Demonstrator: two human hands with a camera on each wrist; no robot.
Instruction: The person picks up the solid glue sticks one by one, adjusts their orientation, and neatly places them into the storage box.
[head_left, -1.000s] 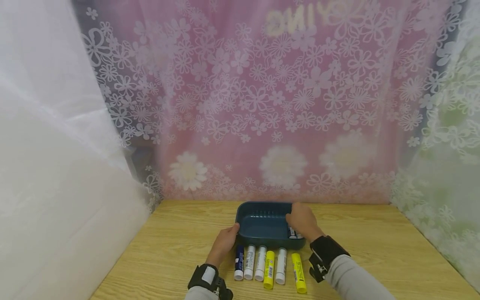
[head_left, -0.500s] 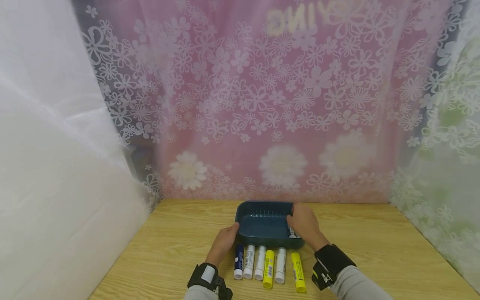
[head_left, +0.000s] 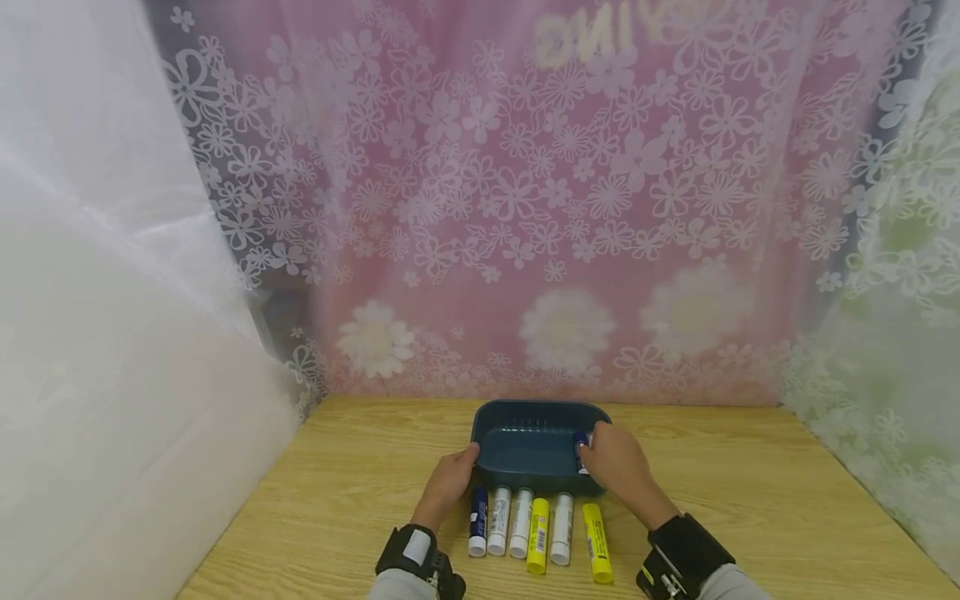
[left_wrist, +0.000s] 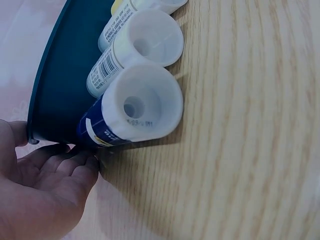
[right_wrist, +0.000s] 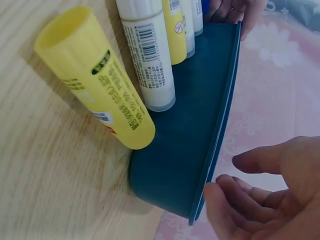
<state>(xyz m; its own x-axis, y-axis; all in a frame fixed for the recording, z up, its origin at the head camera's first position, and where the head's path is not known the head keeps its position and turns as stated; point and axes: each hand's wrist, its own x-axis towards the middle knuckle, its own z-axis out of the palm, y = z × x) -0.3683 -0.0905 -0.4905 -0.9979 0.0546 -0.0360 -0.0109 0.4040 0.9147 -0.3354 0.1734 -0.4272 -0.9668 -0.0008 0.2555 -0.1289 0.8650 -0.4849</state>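
Note:
My left hand (head_left: 450,479) grips the left side of a dark teal tray (head_left: 517,454), thumb at the rim and fingers outside below it. At the tray's right rim is my right hand (head_left: 622,467); the right wrist view shows its thumb and fingers apart with nothing between them. Beside that hand, inside the tray, lies a navy glue stick (head_left: 581,451), with a pale one partly hidden next to it. In front of the tray lie a navy glue stick (head_left: 477,525), several white glue sticks (head_left: 498,523) and two yellow glue sticks (head_left: 537,537).
The rightmost yellow glue stick (head_left: 597,546) lies a little apart from the row. A wood-grain table (head_left: 360,492) carries everything. Behind it hangs a pink floral curtain (head_left: 517,200), and a white sheet (head_left: 120,350) stands along the left.
My right hand has let go inside the tray and drawn back toward the right and front, so more of the navy glue stick in there shows. The left hand stays on the tray.

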